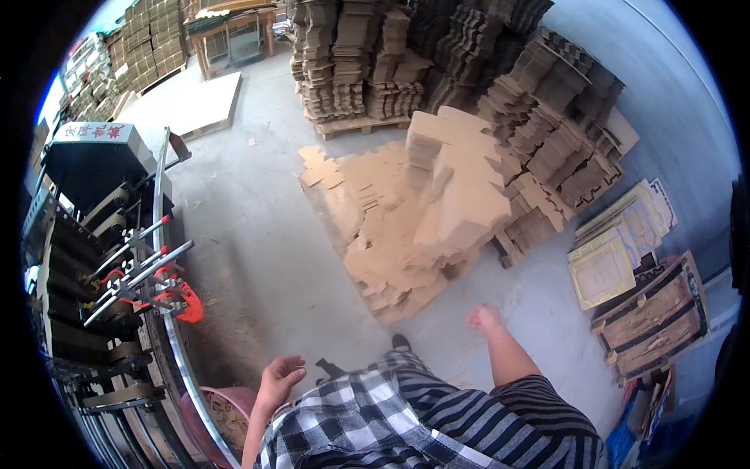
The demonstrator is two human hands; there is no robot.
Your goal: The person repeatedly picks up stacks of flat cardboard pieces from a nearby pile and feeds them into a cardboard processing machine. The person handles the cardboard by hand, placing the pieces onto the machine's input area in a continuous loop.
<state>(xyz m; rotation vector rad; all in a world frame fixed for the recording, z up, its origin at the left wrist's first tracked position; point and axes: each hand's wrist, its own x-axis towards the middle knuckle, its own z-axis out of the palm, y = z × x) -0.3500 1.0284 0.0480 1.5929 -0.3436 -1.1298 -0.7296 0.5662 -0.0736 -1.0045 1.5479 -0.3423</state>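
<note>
Both hands empty above the floor.
The left hand (279, 378) is held open; the right hand (483, 318) is loosely curled near the die-cut cardboard blanks (437, 227).

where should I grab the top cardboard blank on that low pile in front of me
Grip the top flat cardboard blank by its near overhanging edge, coming from your side with the right hand, which is empty and closest. The sheets lie flat and fanned, so their edges stick out.

Open concrete floor (258, 234) lies ahead of your hands. A metal machine (109, 258) crowds your left side, and low flat cardboard stacks (422, 219) block the way ahead to your right.
</note>
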